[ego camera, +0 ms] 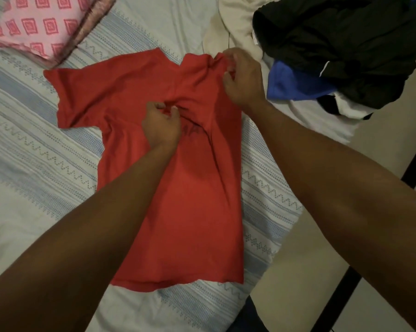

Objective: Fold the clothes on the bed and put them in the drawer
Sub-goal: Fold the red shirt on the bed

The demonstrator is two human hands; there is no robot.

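Your left hand (pixel 160 127) pinches a ridge of the red T-shirt (pixel 190 200) at mid-chest, and your right hand (pixel 241 75) pinches its shoulder, with the shirt spread on the bed (pixel 34 164). If either pinch catches only the top layer, the fold may drag crooked or snag the unfolded pile (pixel 334 44) just beside it. No drawer is in view, so you cannot tell what it holds.

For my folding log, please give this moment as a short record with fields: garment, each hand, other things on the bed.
garment: red T-shirt, spread on the bed sheet
left hand: pinches cloth at the chest
right hand: pinches cloth at a shoulder, beside the pile
pile: black garment, blue garment, cream cloth
also: pink pillow
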